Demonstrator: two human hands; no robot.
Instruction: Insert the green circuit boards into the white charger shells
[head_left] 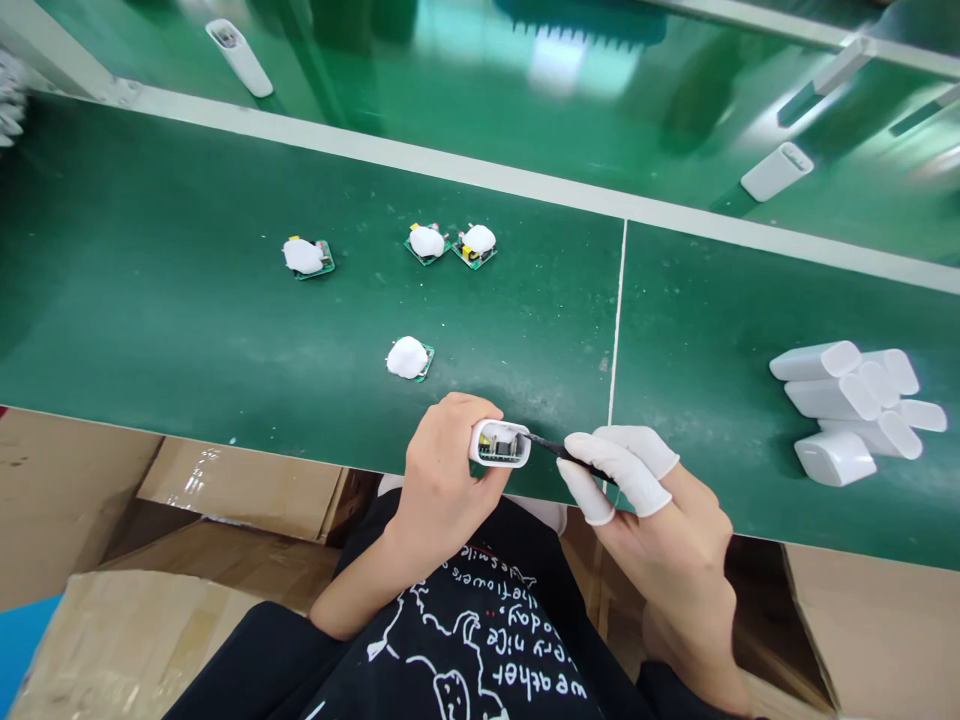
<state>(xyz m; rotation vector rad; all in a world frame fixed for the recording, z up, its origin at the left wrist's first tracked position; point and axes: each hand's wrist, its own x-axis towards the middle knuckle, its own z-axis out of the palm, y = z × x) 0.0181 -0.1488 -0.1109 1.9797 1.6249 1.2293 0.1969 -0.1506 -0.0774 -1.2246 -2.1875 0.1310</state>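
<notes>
Left hand is closed around a white shell just over the near tabletop edge, right hand pinches tweezers into its open end; a slip could gouge the board inside or drop the shell off the edge.

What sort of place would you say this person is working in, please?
Probably an electronics assembly line: a green conveyor belt carries small circuit boards, white plastic casings lie piled alongside, and the left hand holds a casing.

Likely factory line, green conveyor belt, circuit boards
</notes>
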